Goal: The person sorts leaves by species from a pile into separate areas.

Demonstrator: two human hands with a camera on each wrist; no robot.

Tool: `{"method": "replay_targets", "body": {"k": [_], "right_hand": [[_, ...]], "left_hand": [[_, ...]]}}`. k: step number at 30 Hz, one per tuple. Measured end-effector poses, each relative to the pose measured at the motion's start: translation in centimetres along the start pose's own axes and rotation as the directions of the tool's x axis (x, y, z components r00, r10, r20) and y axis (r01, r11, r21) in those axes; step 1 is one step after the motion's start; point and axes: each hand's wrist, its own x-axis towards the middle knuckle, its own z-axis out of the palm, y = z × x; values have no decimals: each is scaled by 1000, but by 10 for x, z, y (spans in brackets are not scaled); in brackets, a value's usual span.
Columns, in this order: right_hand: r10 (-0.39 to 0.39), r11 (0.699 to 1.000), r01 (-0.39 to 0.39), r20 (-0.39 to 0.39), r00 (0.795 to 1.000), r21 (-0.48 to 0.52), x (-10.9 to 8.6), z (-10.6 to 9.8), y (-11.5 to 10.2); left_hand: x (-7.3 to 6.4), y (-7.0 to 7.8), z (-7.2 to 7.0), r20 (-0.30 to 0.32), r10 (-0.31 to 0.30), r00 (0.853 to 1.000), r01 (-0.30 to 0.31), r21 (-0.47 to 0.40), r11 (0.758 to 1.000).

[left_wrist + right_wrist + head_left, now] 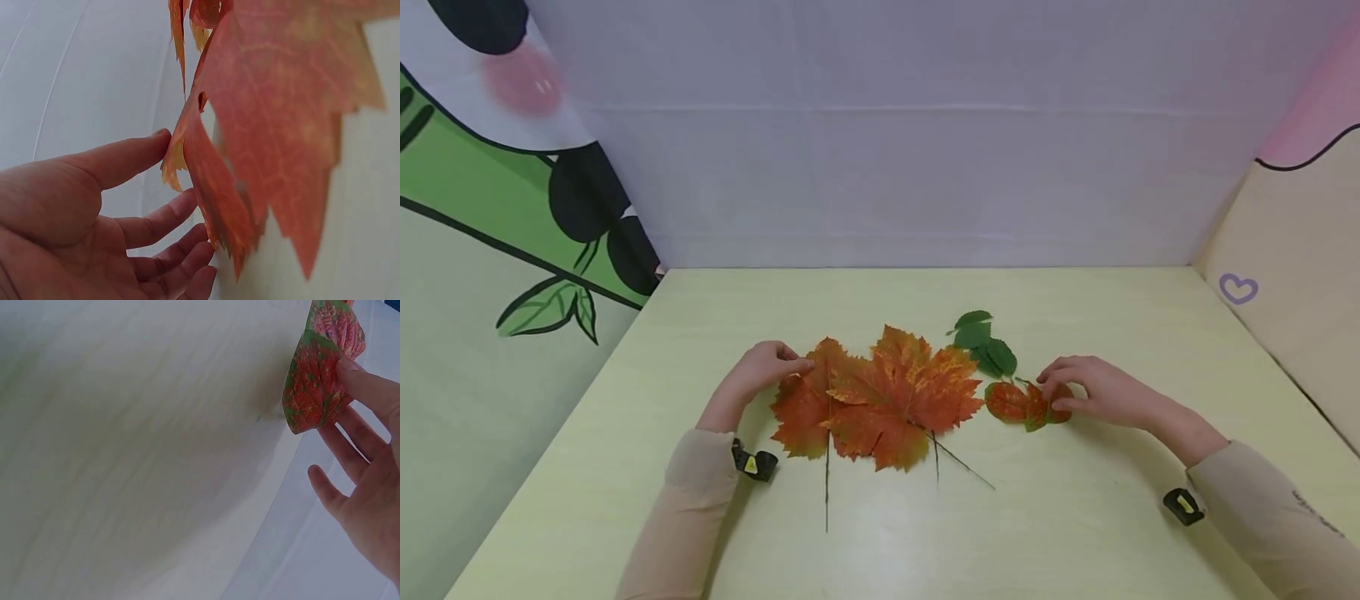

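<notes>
Two large orange-red artificial maple leaves overlap on the table; the left maple leaf [801, 412] lies partly under the right maple leaf [902, 400]. My left hand [767, 365] holds the upper left edge of the left leaf, thumb [134, 156] on one face and fingers curled at its margin. My right hand [1093, 387] pinches the right end of a small red-and-green leaf sprig [1006, 402]. In the right wrist view, the thumb presses one red leaf [312, 387] of it, with fingers behind. Dark thin stems [827, 500] extend from the maple leaves toward the front.
A sprig of several green leaves [973, 335] lies behind the red-and-green one. The pale wooden table [895, 550] meets a plain light back wall [917, 183]. Painted side panels stand left and right. Each wrist wears a small black camera [758, 464].
</notes>
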Motion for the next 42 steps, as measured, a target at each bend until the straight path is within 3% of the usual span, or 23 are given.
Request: {"method": "replay_targets", "body": {"k": [10, 15, 19, 26, 38, 42], "right_hand": [[61, 998, -61, -6, 998, -4, 1, -8, -1], [123, 991, -123, 5, 992, 58, -2, -11, 0], [181, 981, -179, -25, 983, 77, -4, -15, 2], [228, 974, -228, -90, 970, 4, -6, -20, 7], [316, 942, -330, -172, 933, -62, -6, -29, 14], [348, 931, -362, -190, 918, -44, -7, -30, 19]], "left_hand": [[2, -3, 2, -14, 5, 1000, -6, -66, 998], [2, -5, 3, -17, -5, 1000, 4, -62, 998], [2, -4, 3, -22, -7, 1000, 5, -59, 998], [4, -4, 3, -30, -10, 1000, 8, -57, 998], [8, -6, 3, -20, 0, 1000, -1, -71, 997], [8, -10, 5, -12, -6, 1000, 5, -70, 998]]}}
